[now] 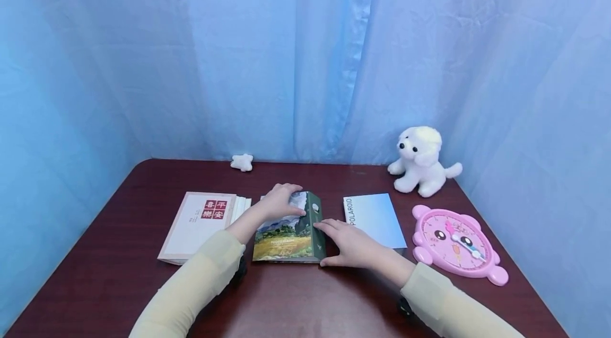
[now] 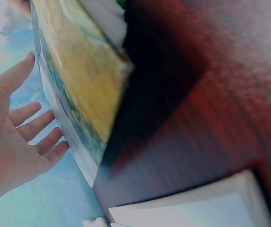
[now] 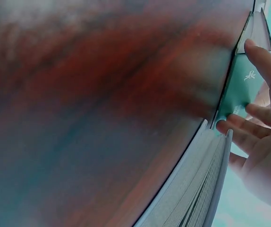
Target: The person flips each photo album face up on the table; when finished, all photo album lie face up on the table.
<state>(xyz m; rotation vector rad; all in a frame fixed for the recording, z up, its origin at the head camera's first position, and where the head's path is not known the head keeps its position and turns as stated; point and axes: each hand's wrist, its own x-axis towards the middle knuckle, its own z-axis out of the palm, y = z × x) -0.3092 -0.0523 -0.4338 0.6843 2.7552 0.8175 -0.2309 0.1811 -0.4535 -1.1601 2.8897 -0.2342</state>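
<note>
Midway between the side edges of the table (image 1: pixel 296 301), the landscape-covered book (image 1: pixel 288 227) is laid. Over its cover the left hand (image 1: pixel 279 202) is held loosely spread; its green spine (image 1: pixel 317 232) is touched by the right hand (image 1: pixel 352 245), fingers extended. Nothing is gripped by either.

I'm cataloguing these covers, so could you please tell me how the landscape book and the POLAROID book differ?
Cover: the landscape book shows a painted scene in yellow, green and blue; the POLAROID book has a pale blue fade with dark lettering.
Handling: the left hand and right hand touch the landscape book; neither grips the POLAROID book, though the right hand partly hides it.
Shared: both lie on the table, covers up.
</note>
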